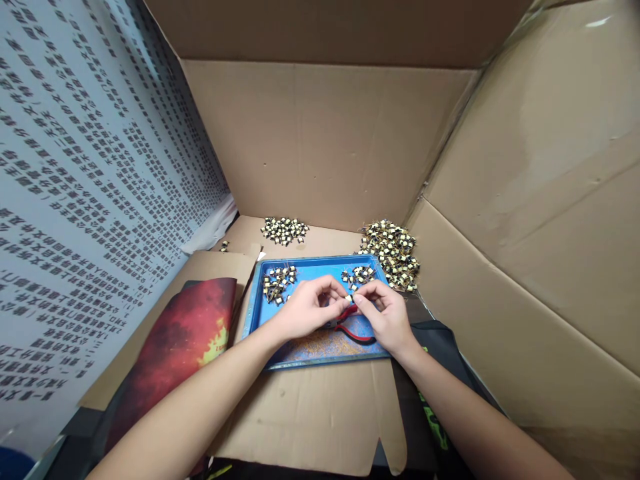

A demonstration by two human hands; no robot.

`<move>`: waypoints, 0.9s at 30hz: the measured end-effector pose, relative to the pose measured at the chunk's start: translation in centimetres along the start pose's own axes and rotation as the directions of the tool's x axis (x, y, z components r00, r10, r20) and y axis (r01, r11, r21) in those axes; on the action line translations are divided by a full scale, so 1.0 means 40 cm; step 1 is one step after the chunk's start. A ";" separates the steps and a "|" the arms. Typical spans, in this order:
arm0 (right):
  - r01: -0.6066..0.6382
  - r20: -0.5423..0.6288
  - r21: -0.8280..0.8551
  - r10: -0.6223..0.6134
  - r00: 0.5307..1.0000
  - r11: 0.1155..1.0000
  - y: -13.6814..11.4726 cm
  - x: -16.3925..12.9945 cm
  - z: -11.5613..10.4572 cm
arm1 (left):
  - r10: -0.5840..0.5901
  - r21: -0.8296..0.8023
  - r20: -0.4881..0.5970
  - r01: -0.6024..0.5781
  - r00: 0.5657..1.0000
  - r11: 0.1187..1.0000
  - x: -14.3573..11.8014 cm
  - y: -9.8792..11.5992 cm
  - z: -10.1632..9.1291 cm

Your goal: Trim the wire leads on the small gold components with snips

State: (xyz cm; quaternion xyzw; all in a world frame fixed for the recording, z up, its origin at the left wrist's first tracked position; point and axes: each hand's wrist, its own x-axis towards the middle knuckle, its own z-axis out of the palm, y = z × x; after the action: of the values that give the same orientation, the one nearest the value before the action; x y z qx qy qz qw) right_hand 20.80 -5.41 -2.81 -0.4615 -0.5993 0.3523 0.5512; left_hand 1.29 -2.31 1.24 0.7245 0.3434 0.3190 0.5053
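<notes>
Over a blue tray, my left hand and my right hand meet fingertip to fingertip, pinching one small yellow-and-black component between them. Red-handled pliers lie partly under my right hand; whether that hand grips them is not clear. Two small heaps of the same components rest in the tray, one at the back left and one at the back right. Fine golden clippings cover the tray's near part.
Cardboard walls enclose the space at the back and right. A large pile of components lies right of the tray and a smaller one behind it. A printed sheet forms the left wall. A red-orange pad lies at left, black cloth at right.
</notes>
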 end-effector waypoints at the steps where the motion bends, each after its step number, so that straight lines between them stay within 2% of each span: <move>1: -0.008 -0.004 0.007 0.008 1.000 1.000 0.001 0.000 0.000 | -0.002 -0.006 -0.001 0.002 1.000 1.000 0.000 -0.001 0.000; 21: -0.049 0.040 0.089 0.046 0.998 0.995 0.000 0.004 0.002 | -0.015 -0.026 -0.005 0.015 1.000 1.000 0.003 -0.005 -0.001; 27: -0.044 0.060 0.063 0.040 0.997 0.997 0.004 0.005 0.000 | -0.026 -0.027 0.003 0.026 1.000 0.999 0.004 -0.009 0.000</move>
State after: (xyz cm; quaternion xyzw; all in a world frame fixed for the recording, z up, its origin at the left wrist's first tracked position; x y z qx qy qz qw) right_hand 20.82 -5.16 -2.90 -0.4454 -0.5937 0.3964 0.5404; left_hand 1.30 -2.08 0.91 0.7136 0.3477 0.3163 0.5195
